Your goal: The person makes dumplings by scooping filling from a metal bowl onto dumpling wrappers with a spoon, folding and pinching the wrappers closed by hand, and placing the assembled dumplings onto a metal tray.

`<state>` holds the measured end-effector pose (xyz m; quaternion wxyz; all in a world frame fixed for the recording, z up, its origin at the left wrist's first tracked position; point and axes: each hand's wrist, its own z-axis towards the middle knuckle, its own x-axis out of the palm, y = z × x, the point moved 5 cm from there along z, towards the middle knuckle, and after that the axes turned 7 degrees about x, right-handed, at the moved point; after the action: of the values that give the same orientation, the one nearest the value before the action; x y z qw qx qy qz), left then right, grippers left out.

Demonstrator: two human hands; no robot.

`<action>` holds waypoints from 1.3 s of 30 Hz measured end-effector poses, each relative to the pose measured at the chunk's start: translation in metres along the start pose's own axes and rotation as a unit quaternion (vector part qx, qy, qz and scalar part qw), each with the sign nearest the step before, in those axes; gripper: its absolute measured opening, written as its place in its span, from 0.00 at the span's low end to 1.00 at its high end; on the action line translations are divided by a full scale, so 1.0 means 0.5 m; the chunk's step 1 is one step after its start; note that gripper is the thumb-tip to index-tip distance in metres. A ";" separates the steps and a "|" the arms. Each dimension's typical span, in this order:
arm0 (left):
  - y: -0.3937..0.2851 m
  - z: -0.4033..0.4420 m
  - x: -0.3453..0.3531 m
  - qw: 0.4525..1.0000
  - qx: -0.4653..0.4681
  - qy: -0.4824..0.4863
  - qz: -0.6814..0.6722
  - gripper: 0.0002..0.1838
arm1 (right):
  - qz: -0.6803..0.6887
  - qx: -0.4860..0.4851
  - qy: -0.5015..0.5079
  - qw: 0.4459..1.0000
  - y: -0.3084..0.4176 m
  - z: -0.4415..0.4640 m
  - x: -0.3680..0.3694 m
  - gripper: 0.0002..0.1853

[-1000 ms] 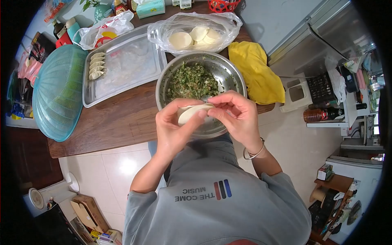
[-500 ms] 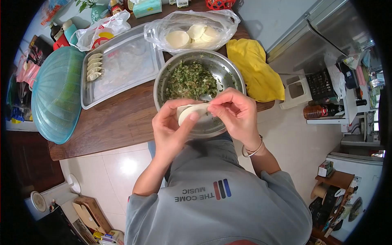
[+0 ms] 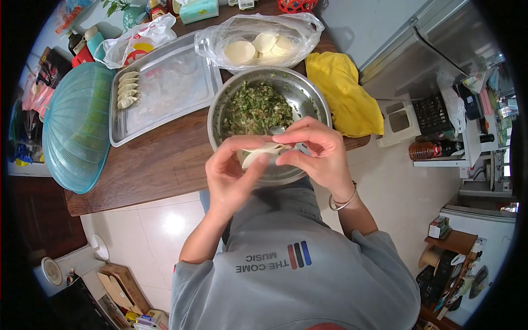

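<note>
Both hands [image 3: 228,170] hold what seems a folded wrapper [image 3: 256,155].

Home kitchen with steel fridge [image 3: 423,49]

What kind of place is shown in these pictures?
Probably a home kitchen or dining corner: a wooden table holds a metal bowl of chopped filling and a tray of dumplings, and what looks like a fridge stands nearby.

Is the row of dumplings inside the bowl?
No, the dumplings lie on the tray, to the left of the bowl.
</note>
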<state>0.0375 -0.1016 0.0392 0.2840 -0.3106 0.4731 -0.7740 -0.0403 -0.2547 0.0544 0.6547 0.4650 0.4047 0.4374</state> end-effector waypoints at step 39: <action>0.010 -0.012 0.005 0.999 0.030 0.036 -0.006 0.18 | -0.045 -0.044 -0.045 0.997 0.012 0.006 -0.007 0.13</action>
<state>0.0320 -0.1021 0.0332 0.2713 -0.2766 0.4580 -0.8001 -0.0396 -0.2575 0.0615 0.7110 0.4363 0.3758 0.4036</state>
